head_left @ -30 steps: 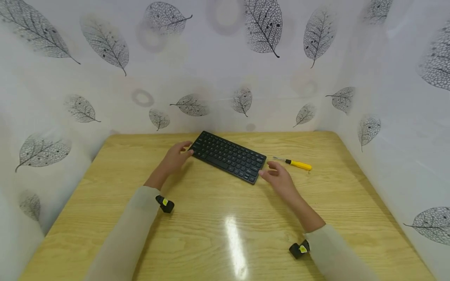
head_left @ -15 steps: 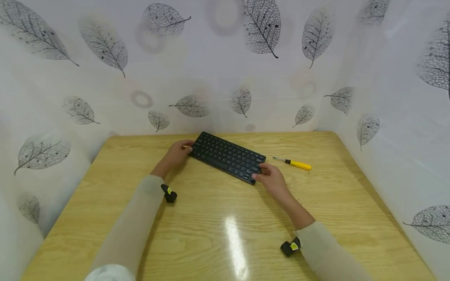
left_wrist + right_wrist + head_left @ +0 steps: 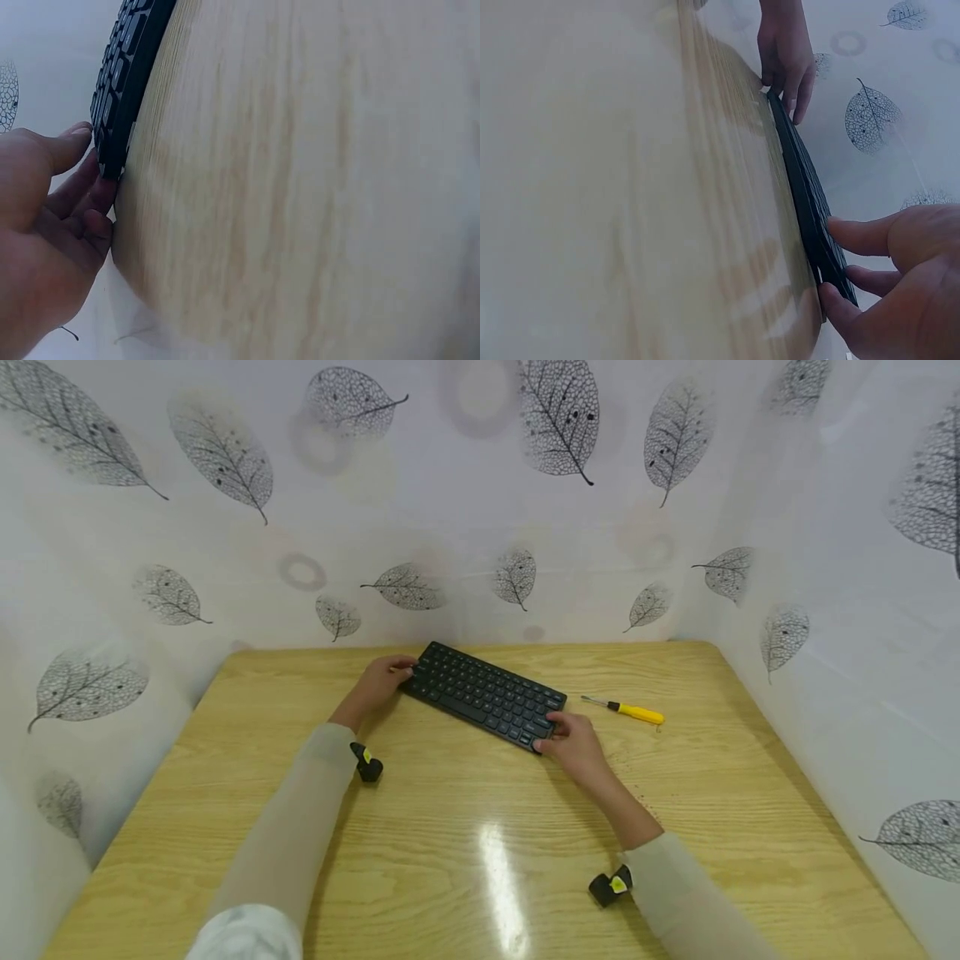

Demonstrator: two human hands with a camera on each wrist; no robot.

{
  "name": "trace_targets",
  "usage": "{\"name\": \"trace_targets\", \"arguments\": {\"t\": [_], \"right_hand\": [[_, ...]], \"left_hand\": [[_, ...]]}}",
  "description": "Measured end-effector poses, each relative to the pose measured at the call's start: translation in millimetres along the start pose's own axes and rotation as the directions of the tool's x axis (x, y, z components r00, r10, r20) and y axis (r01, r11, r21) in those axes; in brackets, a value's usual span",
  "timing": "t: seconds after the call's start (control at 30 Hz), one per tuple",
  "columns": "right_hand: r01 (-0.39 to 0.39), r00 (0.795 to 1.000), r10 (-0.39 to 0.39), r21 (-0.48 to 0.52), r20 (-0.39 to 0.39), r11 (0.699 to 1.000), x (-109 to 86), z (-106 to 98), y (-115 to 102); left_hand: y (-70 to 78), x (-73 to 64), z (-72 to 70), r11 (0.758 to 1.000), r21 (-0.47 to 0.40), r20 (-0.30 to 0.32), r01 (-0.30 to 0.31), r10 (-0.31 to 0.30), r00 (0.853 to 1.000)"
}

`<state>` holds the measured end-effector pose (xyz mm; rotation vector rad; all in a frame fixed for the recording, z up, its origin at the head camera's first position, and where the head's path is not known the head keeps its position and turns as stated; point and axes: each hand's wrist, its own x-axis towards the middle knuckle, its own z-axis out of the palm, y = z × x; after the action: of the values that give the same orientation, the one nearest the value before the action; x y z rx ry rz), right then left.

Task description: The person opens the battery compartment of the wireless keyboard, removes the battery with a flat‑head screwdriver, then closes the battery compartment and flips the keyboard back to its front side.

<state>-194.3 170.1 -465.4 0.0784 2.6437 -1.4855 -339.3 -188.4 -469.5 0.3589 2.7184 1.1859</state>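
A black keyboard [image 3: 483, 697] lies slanted near the back of the wooden table, its right end closer to me. At its left end, my left hand [image 3: 377, 683] grips the short edge. The left wrist view shows that thumb on the key side and the fingers at the edge and underside of the keyboard [image 3: 124, 82]. My right hand [image 3: 581, 750] pinches the near right corner. In the right wrist view, its thumb [image 3: 862, 234] presses the key side while other fingers reach the edge. I cannot tell whether the keyboard is slightly raised.
A screwdriver [image 3: 636, 712] with a yellow handle lies right of the keyboard. The wooden table [image 3: 420, 860] is bordered at the back and sides by white leaf-printed curtain [image 3: 465, 527]. Small dark specks are on the tabletop beside my right forearm.
Both hands have closed in on the keyboard's ends, the left moving right and the right moving left, and now grip it. The keyboard has hardly shifted; the screwdriver stays put.
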Motion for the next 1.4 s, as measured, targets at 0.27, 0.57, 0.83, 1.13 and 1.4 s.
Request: {"name": "trace_targets", "arguments": {"t": [0.27, 0.57, 0.83, 1.13, 1.4], "right_hand": [[-0.004, 1.0, 0.004, -0.016, 0.019, 1.0, -3.5, 0, -6], [-0.007, 1.0, 0.008, -0.026, 0.005, 1.0, -5.1, 1, -5], [0.004, 1.0, -0.005, -0.041, -0.015, 0.999, -4.4, 1, -4], [-0.004, 1.0, 0.004, -0.04, -0.02, 0.999, -6.4, 0, -5], [-0.011, 1.0, 0.01, -0.066, -0.014, 0.998, -7.0, -4, -5]], "left_hand": [[-6.2, 4.3, 1.3, 0.999, -0.006, -0.022, -0.032, 0.032, 0.999], [-2.0, 4.7, -0.2, 1.0, -0.013, 0.003, -0.017, 0.017, 1.0], [0.6, 1.3, -1.7, 1.0, 0.019, 0.001, -0.017, 0.017, 1.0], [4.9, -2.9, -2.4, 0.999, 0.048, 0.011, 0.008, -0.008, 1.0], [12.6, -17.6, -0.3, 0.997, 0.034, -0.001, 0.072, -0.072, 0.997]]}}
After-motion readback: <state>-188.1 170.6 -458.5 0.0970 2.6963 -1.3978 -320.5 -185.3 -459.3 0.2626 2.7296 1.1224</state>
